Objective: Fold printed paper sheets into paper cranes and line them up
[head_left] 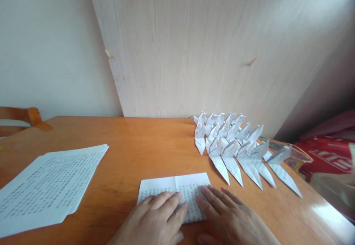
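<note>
A sheet of printed paper (pixel 191 189) with a crease down its middle lies on the wooden table (pixel 130 156) at the bottom centre. My left hand (pixel 155 219) rests on the paper's left half, its fingers flat and slightly bent. On the right half lies my right hand (pixel 230 211), palm down with the fingers spread. Both hands press on the paper and hide its lower part. Rows of folded paper pieces (pixel 233 152) with upright points stand behind and to the right of my right hand.
A stack of printed sheets (pixel 55 182) lies at the left of the table. A wooden chair back (pixel 19 117) shows at the far left. Beyond the table's right edge is a red bag (pixel 327 154). A wood-grained board (pixel 177 52) rises behind the table.
</note>
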`<act>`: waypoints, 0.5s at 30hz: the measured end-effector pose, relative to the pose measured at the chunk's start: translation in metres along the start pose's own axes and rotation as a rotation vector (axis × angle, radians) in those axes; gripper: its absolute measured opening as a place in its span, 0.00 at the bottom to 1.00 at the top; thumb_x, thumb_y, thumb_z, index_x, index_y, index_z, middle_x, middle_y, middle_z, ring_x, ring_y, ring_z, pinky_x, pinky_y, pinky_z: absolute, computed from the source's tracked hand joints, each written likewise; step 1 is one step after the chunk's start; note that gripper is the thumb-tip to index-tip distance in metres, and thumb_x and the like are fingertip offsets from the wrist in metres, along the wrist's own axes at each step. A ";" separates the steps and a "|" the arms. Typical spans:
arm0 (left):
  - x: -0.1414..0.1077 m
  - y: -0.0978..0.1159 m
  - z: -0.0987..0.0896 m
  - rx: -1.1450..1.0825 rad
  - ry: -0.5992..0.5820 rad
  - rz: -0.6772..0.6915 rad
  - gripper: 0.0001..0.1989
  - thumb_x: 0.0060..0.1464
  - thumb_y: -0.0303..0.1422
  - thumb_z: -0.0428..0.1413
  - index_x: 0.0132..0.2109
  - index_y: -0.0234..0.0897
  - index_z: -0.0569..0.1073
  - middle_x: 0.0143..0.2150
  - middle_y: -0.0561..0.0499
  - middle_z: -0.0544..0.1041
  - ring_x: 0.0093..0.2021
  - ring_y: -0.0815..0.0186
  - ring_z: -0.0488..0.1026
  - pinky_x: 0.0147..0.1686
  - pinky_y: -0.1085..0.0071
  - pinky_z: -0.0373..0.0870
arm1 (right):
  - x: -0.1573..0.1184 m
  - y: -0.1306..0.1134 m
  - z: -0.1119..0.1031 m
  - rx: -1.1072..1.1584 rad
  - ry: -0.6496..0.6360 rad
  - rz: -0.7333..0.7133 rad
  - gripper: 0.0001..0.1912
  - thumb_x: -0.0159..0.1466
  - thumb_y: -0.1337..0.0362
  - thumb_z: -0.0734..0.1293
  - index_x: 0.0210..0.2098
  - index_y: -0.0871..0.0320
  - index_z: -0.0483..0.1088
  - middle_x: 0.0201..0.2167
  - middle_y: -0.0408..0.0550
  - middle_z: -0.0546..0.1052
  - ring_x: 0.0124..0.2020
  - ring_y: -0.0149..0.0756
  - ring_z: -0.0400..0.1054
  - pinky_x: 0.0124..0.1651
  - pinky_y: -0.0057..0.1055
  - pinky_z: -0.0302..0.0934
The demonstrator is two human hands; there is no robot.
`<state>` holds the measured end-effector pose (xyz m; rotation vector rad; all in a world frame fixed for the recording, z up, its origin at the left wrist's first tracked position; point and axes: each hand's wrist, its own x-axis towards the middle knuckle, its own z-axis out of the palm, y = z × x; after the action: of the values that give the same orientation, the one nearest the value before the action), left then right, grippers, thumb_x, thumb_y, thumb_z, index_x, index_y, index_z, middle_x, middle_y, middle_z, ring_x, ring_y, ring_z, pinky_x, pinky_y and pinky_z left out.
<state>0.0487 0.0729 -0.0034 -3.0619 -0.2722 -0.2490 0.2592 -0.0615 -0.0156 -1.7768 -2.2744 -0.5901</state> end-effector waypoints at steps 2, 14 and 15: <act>0.000 0.000 -0.001 -0.006 0.006 0.003 0.19 0.64 0.41 0.54 0.59 0.42 0.71 0.61 0.50 0.74 0.56 0.56 0.73 0.50 0.61 0.73 | 0.001 0.000 -0.001 -0.001 -0.001 0.009 0.29 0.65 0.44 0.65 0.52 0.62 0.75 0.49 0.56 0.80 0.46 0.48 0.78 0.43 0.38 0.75; -0.004 0.002 0.010 -0.051 0.035 0.003 0.21 0.65 0.45 0.52 0.59 0.41 0.69 0.60 0.46 0.73 0.57 0.56 0.70 0.52 0.61 0.67 | -0.022 0.026 0.030 0.029 0.062 -0.169 0.31 0.66 0.50 0.66 0.65 0.53 0.64 0.54 0.50 0.77 0.46 0.48 0.78 0.39 0.39 0.75; -0.004 0.002 0.010 -0.049 0.039 0.001 0.21 0.65 0.45 0.52 0.59 0.41 0.69 0.60 0.46 0.73 0.57 0.56 0.70 0.52 0.61 0.66 | -0.025 0.028 0.036 0.030 0.076 -0.175 0.33 0.66 0.50 0.66 0.67 0.52 0.60 0.54 0.50 0.77 0.46 0.48 0.78 0.38 0.40 0.75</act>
<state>0.0464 0.0708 -0.0144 -3.1017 -0.2672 -0.3198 0.2963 -0.0630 -0.0522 -1.5245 -2.3891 -0.6387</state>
